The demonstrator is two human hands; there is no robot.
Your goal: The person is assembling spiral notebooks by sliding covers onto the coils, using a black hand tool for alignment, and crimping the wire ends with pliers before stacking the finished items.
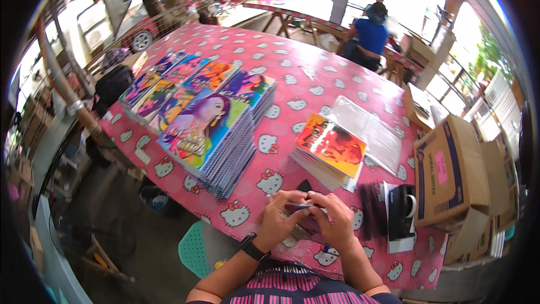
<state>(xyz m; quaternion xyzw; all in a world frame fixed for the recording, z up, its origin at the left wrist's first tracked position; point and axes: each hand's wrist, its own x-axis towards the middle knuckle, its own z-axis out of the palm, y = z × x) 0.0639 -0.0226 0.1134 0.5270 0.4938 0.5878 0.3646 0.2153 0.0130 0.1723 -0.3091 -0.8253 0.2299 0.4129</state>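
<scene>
- Left hand (279, 214) and right hand (332, 222) together at the near edge of the pink patterned table (315, 79), fingers pinched on a small thin pale item (306, 207) between them.
- Just beyond: short stack of orange-covered booklets (331, 147), clear sleeves (368, 129).
- Right: black tape dispenser (400, 211), cardboard box (450, 169).
- Left: tall stacks of colourful notebooks (205, 126).

Glossy plastic cloth w/ cartoon print on table (292, 79), glossy paper covers on 2 notebook stacks (211, 129) (331, 149), clear shiny plastic sleeves (368, 129), matt cardboard box (450, 169), black plastic tape dispenser (400, 211).
</scene>
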